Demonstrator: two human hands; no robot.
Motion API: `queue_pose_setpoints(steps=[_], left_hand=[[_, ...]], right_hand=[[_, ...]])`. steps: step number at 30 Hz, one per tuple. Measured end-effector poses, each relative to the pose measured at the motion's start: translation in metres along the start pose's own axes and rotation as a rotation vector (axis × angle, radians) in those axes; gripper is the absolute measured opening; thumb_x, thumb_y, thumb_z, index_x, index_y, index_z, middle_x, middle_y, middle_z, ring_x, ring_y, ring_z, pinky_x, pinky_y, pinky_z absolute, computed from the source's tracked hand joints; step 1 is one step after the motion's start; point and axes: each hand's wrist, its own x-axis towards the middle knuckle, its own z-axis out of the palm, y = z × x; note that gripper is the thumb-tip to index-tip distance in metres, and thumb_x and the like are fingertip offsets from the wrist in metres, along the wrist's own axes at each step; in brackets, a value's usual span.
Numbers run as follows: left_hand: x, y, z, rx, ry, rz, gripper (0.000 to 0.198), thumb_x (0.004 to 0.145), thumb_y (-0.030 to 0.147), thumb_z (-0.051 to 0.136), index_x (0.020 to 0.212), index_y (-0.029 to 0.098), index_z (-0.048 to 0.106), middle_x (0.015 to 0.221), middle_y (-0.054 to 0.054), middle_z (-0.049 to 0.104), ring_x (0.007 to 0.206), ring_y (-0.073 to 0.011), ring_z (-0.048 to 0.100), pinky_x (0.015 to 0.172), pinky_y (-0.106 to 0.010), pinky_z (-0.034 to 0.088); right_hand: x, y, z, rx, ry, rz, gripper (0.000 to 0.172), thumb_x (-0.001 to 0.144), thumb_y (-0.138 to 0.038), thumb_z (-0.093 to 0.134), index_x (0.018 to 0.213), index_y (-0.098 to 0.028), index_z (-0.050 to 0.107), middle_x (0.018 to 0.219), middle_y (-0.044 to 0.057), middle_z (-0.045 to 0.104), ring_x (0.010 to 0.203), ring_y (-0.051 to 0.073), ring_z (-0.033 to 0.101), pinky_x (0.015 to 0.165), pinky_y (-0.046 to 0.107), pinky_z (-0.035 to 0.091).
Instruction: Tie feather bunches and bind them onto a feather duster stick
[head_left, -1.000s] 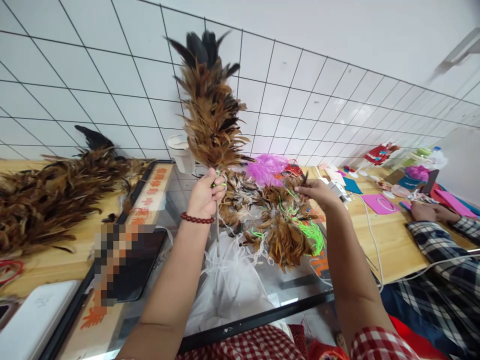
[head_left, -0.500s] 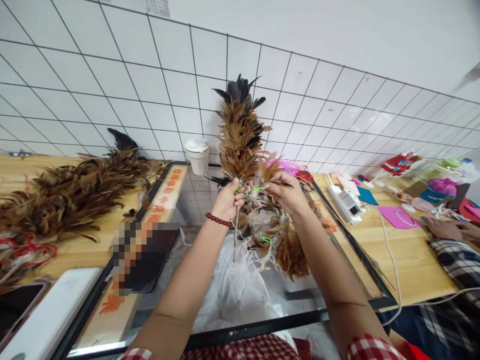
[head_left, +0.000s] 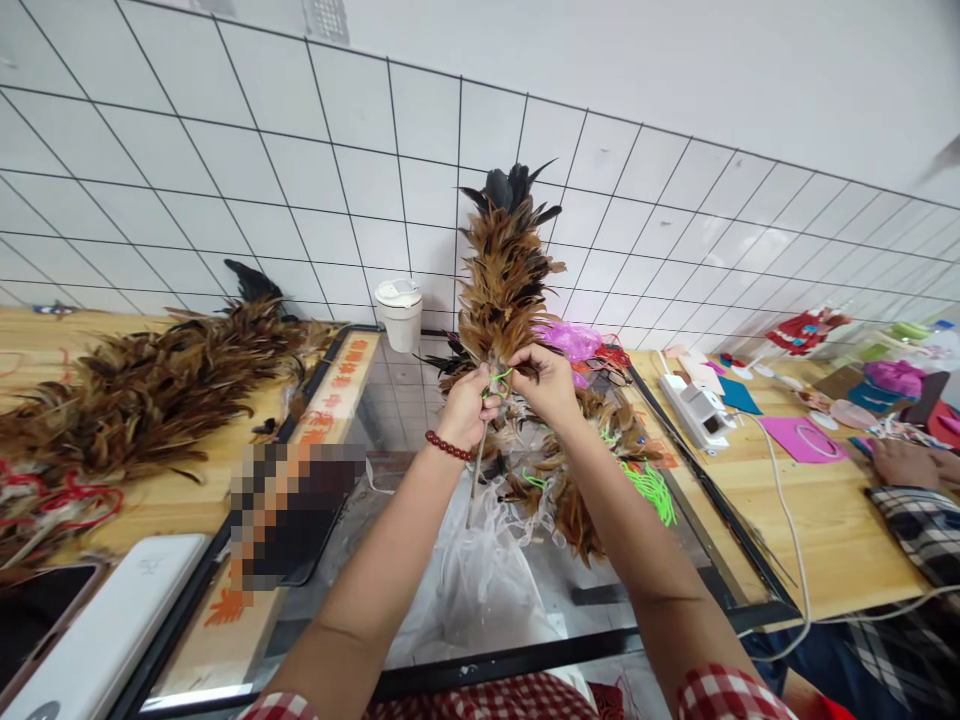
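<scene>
A: Nearest the body?
B: One glass panel (head_left: 510, 657), black-framed; on it, sheer white fabric (head_left: 480, 585), heaped. To the left, one white oblong case (head_left: 112, 620).

A: The hands?
B: Left hand (head_left: 469, 405), beaded bracelet at the wrist: fingers wrapped round the bare stick of a feather duster (head_left: 506, 275), just below its plumage. Right hand (head_left: 551, 385): finger and thumb in a narrow pinch, the green cord (head_left: 501, 380) running to their tips. Whether a feather is pinched too, cannot tell.

A: Position of the duster?
B: Above the panel, near upright, brown feathers with black ones at the top, stick end pointing down at the fabric.

A: Beside and beyond?
B: Loose brown feathers (head_left: 581, 510), under and beside the right forearm; bright green strings (head_left: 652, 490), one bunch, next to them. Second feathered piece (head_left: 172, 385), brown, lying on the wooden tabletop (head_left: 840, 540) at left. One white lidded cup (head_left: 401, 320), left of the duster. Pink plastic (head_left: 574, 342), crumpled, right of it. Farthest: white wall (head_left: 420, 110), black grid lines.
</scene>
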Motion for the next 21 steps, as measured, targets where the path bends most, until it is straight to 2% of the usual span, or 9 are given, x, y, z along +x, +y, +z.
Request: queue_pose_setpoints(steps=[4,8,10,13,15,17,19,21], left_hand=[[-0.002,-0.004,0.002,0.069,-0.034,0.094,0.031,0.078,0.039,0.067,0.077,0.014,0.048,0.063,0.005,0.044,0.039,0.0001,0.035,0.035,-0.01,0.018],[-0.005,-0.003,0.003,0.165,-0.06,0.087,0.033,0.072,0.031,0.074,0.076,0.015,0.046,0.063,0.006,0.043,0.039,0.0015,0.032,0.036,-0.01,0.017],[-0.005,0.0,0.002,0.167,-0.078,0.078,0.033,0.073,0.031,0.073,0.076,0.015,0.044,0.062,0.006,0.042,0.039,0.0013,0.03,0.037,-0.01,0.016],[-0.006,0.005,0.0,0.134,-0.122,0.085,0.037,0.071,0.032,0.074,0.076,0.017,0.041,0.063,0.006,0.044,0.04,0.001,0.03,0.037,-0.01,0.015],[-0.006,0.008,-0.002,0.133,-0.146,0.099,0.038,0.069,0.032,0.075,0.076,0.017,0.04,0.063,0.006,0.045,0.04,0.001,0.029,0.037,-0.01,0.014],[-0.007,0.011,-0.003,0.169,-0.153,0.119,0.036,0.07,0.032,0.073,0.076,0.017,0.041,0.063,0.006,0.045,0.04,0.0007,0.029,0.037,-0.011,0.014],[-0.009,0.013,-0.003,0.228,-0.123,0.155,0.032,0.072,0.03,0.07,0.075,0.017,0.041,0.063,0.006,0.045,0.04,-0.0001,0.029,0.037,-0.012,0.014],[-0.009,0.013,-0.003,0.283,-0.063,0.188,0.026,0.076,0.027,0.066,0.075,0.017,0.042,0.063,0.006,0.046,0.04,-0.0012,0.029,0.038,-0.013,0.015]], right_hand=[[-0.004,0.004,0.003,-0.073,0.037,-0.015,0.012,0.067,-0.019,0.053,0.076,-0.017,0.061,0.065,-0.002,0.06,0.058,0.01,0.05,0.059,0.024,0.041],[-0.002,0.006,0.003,0.001,0.044,0.018,0.01,0.066,-0.022,0.057,0.074,-0.018,0.061,0.066,-0.001,0.059,0.059,0.011,0.05,0.061,0.025,0.043],[0.0,0.009,0.002,0.107,0.075,0.075,0.014,0.066,-0.024,0.06,0.078,-0.019,0.06,0.074,0.001,0.061,0.068,0.013,0.055,0.068,0.028,0.046],[-0.001,0.019,0.001,0.373,0.088,0.166,0.034,0.061,-0.024,0.064,0.095,-0.022,0.058,0.098,0.004,0.063,0.092,0.017,0.058,0.085,0.031,0.047],[-0.004,0.025,0.002,0.553,-0.034,0.221,0.048,0.057,-0.021,0.066,0.104,-0.025,0.055,0.106,0.003,0.061,0.099,0.017,0.057,0.088,0.031,0.046],[-0.008,0.03,0.004,0.68,-0.236,0.305,0.054,0.055,-0.02,0.069,0.106,-0.027,0.054,0.099,0.001,0.061,0.092,0.017,0.058,0.083,0.031,0.048],[-0.012,0.03,0.003,0.739,-0.419,0.431,0.046,0.059,-0.025,0.073,0.101,-0.024,0.054,0.079,-0.002,0.058,0.073,0.014,0.057,0.072,0.029,0.049],[-0.014,0.028,0.0,0.726,-0.484,0.559,0.035,0.065,-0.036,0.074,0.09,-0.021,0.055,0.058,-0.008,0.044,0.049,0.008,0.043,0.056,0.024,0.044]])
